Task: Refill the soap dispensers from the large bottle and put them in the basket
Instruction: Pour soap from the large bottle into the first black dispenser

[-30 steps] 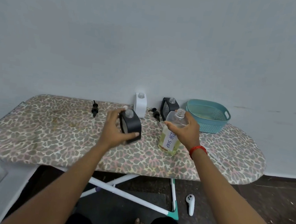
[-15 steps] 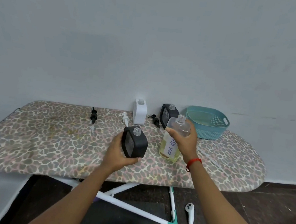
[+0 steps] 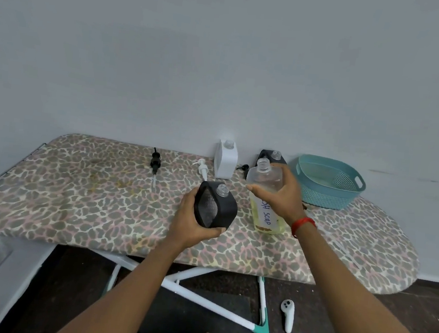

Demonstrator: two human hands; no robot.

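Pouring is about to begin: the left hand [image 3: 193, 224] is cupping a square black soap dispenser with an open clear neck [image 3: 215, 208], its grip wrapped tight around the base, while the right hand [image 3: 281, 197] is clasping the large clear bottle of yellow dish soap [image 3: 265, 198]. Tilting slowly, spout close over the neck, seems wisest. The leopard-print ironing-board surface [image 3: 75, 191] is standing against a plain grey wall [image 3: 224, 58]; the teal plastic basket [image 3: 327, 181] is waiting beyond.
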